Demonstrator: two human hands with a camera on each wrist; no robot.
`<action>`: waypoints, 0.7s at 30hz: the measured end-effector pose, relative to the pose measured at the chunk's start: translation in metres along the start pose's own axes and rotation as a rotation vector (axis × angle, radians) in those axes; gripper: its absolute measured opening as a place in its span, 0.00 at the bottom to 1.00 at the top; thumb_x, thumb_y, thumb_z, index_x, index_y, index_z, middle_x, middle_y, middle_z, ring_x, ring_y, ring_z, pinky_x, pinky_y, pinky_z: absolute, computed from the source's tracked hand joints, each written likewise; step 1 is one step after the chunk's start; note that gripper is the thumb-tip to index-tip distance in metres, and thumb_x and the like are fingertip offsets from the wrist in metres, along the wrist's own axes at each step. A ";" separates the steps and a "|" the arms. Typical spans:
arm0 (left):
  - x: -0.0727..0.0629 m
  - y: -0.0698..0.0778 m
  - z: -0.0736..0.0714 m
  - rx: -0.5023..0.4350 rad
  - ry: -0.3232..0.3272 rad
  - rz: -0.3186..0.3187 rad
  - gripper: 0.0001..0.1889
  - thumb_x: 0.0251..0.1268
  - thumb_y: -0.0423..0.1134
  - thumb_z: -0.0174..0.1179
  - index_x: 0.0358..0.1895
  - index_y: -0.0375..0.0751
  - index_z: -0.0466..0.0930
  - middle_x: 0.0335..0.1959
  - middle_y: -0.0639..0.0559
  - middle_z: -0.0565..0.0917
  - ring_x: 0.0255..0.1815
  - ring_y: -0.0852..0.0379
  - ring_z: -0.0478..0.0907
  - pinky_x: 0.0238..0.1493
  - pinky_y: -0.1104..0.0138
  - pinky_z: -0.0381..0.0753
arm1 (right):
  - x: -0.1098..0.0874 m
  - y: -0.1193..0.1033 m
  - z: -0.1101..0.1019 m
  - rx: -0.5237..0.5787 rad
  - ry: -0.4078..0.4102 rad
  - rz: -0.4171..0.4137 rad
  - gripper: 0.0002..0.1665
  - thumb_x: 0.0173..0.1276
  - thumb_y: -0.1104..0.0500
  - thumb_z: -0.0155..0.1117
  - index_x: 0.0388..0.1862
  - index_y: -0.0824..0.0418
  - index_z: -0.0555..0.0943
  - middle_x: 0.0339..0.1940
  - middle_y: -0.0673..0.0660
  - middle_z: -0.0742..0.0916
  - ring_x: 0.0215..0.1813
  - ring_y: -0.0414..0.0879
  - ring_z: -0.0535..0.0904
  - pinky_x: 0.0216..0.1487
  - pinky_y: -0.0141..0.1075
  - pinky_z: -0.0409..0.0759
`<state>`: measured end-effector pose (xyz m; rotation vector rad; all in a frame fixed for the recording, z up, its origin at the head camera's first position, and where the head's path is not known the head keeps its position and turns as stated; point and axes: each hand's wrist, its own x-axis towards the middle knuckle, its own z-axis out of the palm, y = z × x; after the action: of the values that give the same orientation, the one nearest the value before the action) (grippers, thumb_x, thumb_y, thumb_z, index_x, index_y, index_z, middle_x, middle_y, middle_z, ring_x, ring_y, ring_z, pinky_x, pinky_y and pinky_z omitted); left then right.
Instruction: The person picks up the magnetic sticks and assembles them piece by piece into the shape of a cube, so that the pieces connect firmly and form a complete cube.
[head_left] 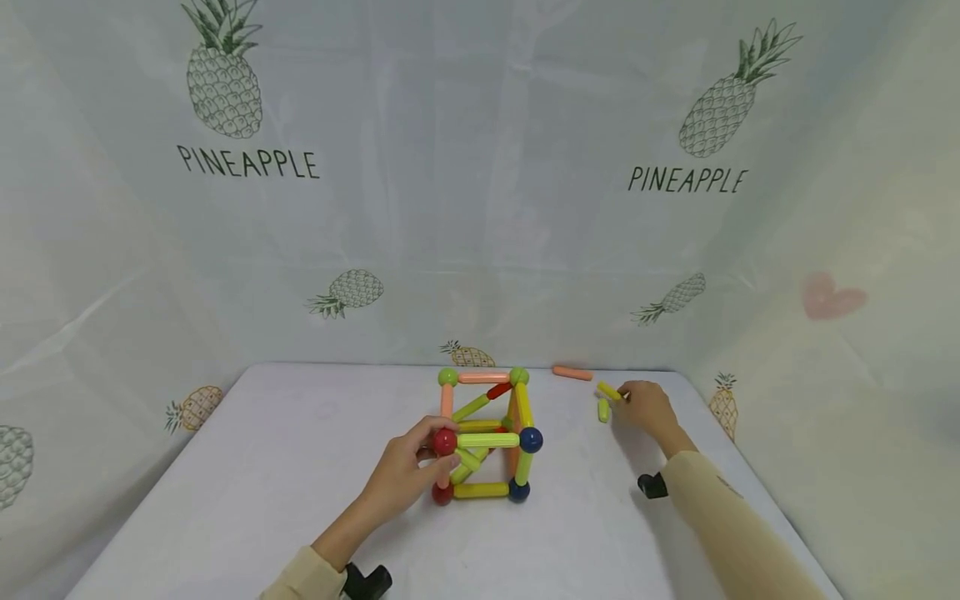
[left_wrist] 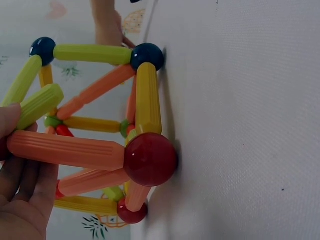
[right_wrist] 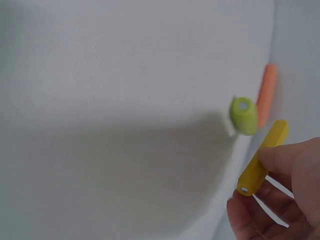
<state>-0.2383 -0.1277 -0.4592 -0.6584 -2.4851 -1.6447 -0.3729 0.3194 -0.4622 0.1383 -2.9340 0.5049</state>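
A box-shaped frame of magnetic rods and balls (head_left: 487,441) stands on the table, with orange, green, yellow and red rods joined by red, blue and green balls. My left hand (head_left: 408,467) grips its upper near-left corner, around a red ball (head_left: 446,442). In the left wrist view the thumb lies by a green rod (left_wrist: 42,106) and the fingers pass behind an orange rod (left_wrist: 67,149). Over the table's far right part, my right hand (head_left: 649,408) pinches a yellow magnetic rod (right_wrist: 262,159) between thumb and fingers; metal shows at its end.
Near the right hand a short green rod (head_left: 603,410) lies on the white table (head_left: 300,467). An orange rod (head_left: 572,373) lies at the far edge. Behind hangs a pineapple-print curtain (head_left: 480,208). Black straps (head_left: 652,486) show at the wrists.
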 end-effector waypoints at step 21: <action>0.000 0.001 0.002 0.028 0.030 -0.009 0.23 0.70 0.40 0.73 0.65 0.52 0.79 0.50 0.58 0.87 0.48 0.58 0.86 0.54 0.68 0.86 | -0.123 -0.082 -0.017 0.247 -0.062 -0.381 0.11 0.67 0.64 0.77 0.48 0.57 0.89 0.40 0.45 0.89 0.36 0.33 0.81 0.37 0.32 0.85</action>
<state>-0.2372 -0.1254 -0.4595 -0.6155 -2.4894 -1.6072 -0.2402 0.2556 -0.4406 0.7368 -2.7866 0.8046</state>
